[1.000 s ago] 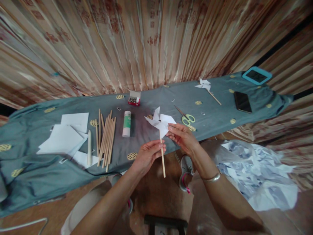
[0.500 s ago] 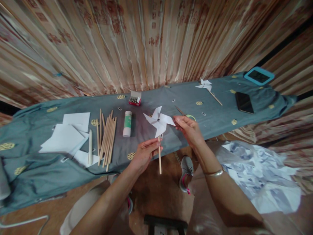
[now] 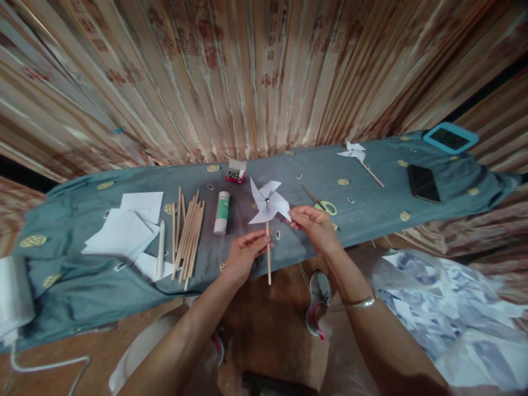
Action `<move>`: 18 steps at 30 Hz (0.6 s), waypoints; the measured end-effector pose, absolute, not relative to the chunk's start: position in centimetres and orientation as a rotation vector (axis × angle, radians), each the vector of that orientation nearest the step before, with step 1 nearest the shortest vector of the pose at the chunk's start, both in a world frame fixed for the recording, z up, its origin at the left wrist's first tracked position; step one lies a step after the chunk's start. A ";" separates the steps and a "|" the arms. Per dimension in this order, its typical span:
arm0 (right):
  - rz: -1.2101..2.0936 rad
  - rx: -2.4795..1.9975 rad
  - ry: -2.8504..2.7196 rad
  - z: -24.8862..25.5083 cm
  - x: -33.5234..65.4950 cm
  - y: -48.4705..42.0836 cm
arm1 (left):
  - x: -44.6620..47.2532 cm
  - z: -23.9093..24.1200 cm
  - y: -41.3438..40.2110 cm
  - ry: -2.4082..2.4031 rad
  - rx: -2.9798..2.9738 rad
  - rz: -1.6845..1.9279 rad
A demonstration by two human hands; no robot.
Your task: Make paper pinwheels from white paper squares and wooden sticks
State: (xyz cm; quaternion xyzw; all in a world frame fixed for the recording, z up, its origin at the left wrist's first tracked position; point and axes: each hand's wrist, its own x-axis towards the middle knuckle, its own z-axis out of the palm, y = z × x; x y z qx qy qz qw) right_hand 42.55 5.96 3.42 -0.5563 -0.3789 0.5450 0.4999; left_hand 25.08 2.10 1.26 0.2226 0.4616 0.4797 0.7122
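A white paper pinwheel (image 3: pixel 270 209) with a shiny pin at its centre stands upright over the cloth's front part. My left hand (image 3: pixel 247 250) is closed round its wooden stick (image 3: pixel 269 267), below the blades. My right hand (image 3: pixel 315 225) has thumb and index finger pinched at the tip of the right-hand blade. Scissors with yellow-green handles (image 3: pixel 329 207) lie just behind my right hand. A green and white glue stick (image 3: pixel 221 212) stands left of the pinwheel, and behind it is an open red box of small metal pins (image 3: pixel 235 175).
On the left lie several wooden sticks (image 3: pixel 190 236), a white marker-like tube (image 3: pixel 160 247) and white paper sheets (image 3: pixel 113 234). Another pinwheel (image 3: pixel 355 151), a black phone (image 3: pixel 423 183) and a blue-framed device (image 3: pixel 451 137) are at right. A bag of paper scraps (image 3: pixel 445 308) sits below.
The pinwheel's blades have turned on the pin, with my right fingers still at a blade tip. My left hand keeps the stick. The view has shifted slightly, revealing more of the scissors.
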 end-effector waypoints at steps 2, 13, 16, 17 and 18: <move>1.342 -1.327 -0.914 3.4 42.3 5.8 | 25.1 1.3 2.2 1.033 0.494 1.076; 1.521 -1.249 -0.923 3.1 41.2 5.2 | 25.2 1.6 2.4 1.043 0.478 1.110; 1.563 -1.238 -0.902 3.3 41.0 5.1 | 25.2 1.5 2.4 1.047 0.484 1.109; 1.573 -1.233 -0.905 3.3 40.9 5.0 | 25.3 1.5 2.4 1.045 0.488 1.110; 1.582 -1.228 -0.912 3.4 40.9 5.0 | 25.2 1.5 2.4 1.044 0.490 1.110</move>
